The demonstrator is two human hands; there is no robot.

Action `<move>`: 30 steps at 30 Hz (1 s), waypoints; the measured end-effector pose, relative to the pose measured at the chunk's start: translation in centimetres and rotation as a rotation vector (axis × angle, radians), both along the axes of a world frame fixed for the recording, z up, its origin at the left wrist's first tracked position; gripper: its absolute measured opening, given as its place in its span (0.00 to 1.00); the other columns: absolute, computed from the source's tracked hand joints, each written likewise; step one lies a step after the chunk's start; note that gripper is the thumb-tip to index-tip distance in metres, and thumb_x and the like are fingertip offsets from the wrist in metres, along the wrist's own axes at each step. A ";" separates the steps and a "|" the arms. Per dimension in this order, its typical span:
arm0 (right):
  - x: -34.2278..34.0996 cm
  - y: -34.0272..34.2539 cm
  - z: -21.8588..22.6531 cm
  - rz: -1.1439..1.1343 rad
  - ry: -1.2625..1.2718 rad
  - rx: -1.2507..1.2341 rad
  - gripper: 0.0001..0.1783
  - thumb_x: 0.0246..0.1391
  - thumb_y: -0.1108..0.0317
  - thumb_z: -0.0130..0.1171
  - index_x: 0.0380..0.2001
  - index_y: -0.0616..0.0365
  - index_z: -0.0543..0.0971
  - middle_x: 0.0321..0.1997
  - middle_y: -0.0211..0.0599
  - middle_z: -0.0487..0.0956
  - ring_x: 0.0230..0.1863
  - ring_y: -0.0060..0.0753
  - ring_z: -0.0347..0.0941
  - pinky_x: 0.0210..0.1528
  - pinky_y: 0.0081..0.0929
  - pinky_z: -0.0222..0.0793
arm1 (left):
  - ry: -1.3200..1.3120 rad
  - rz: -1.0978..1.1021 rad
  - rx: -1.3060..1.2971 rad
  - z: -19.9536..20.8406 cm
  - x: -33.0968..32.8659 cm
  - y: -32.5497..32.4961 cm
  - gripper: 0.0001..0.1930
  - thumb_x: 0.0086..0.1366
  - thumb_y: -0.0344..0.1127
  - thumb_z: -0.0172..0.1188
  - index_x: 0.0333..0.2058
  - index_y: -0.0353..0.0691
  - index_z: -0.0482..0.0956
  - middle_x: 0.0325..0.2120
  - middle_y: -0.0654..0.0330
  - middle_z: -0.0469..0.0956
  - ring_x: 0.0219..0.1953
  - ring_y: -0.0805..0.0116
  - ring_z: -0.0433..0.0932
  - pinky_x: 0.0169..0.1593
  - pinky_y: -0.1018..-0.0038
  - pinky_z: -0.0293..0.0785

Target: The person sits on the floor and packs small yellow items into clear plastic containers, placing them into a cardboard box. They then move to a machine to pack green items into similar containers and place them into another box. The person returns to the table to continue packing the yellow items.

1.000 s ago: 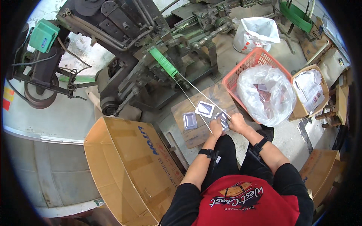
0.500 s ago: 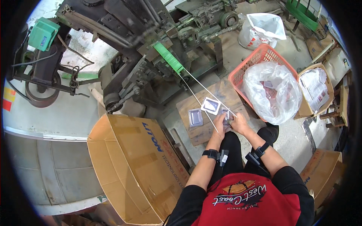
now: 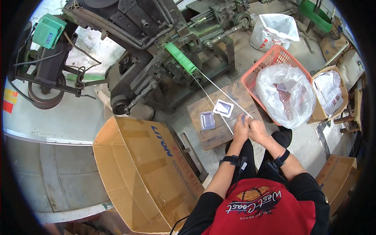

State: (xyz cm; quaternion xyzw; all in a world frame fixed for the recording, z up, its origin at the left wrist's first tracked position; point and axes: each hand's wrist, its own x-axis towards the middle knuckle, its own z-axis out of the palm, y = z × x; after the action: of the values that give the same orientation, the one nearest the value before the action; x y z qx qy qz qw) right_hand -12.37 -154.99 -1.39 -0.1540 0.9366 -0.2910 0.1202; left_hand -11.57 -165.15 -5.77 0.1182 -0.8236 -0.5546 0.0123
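Head view, looking straight down: left hand (image 3: pixel 241 129) and right hand (image 3: pixel 258 131) close together at the near edge of a low wooden worktop (image 3: pixel 213 137), both grips pinched on a small clear packet (image 3: pixel 243 118) between the fingertips, mostly hidden by the fingers. Two thin white rods (image 3: pixel 219 92) running from a green-wrapped spool (image 3: pixel 180 58) on the dark machine (image 3: pixel 156 58) down to just beside the hands. Likely risks: packet slipping from so slight a pinch, or a knuckle knocking the rods out of line, given how near they pass. Two more clear square packets (image 3: pixel 215 113) flat on the worktop, well apart from the hands. Orange basket (image 3: pixel 270 58) on the right, lined with a clear plastic bag of packets; white sack (image 3: pixel 274 31) behind it; open cardboard box (image 3: pixel 145 172) with blue lettering on a flap at the left; small red-and-yellow label (image 3: pixel 8 101) at the far left edge.
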 end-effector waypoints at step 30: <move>2.6 4.3 -1.7 -0.433 -0.419 -0.995 0.02 0.51 0.79 0.53 0.29 0.65 0.71 0.22 0.35 0.74 0.19 0.24 0.71 0.21 0.20 0.67 | 0.009 0.249 0.336 1.5 1.2 -5.3 0.19 0.63 0.42 0.53 0.42 0.28 0.72 0.36 0.53 0.77 0.38 0.68 0.76 0.41 0.75 0.72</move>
State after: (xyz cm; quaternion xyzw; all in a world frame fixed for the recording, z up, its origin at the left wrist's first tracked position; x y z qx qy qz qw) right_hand -9.77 -150.72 -3.11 0.0637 0.6536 -0.7383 0.1539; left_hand -10.32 -170.45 -4.27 0.2173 -0.6983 -0.6790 0.0645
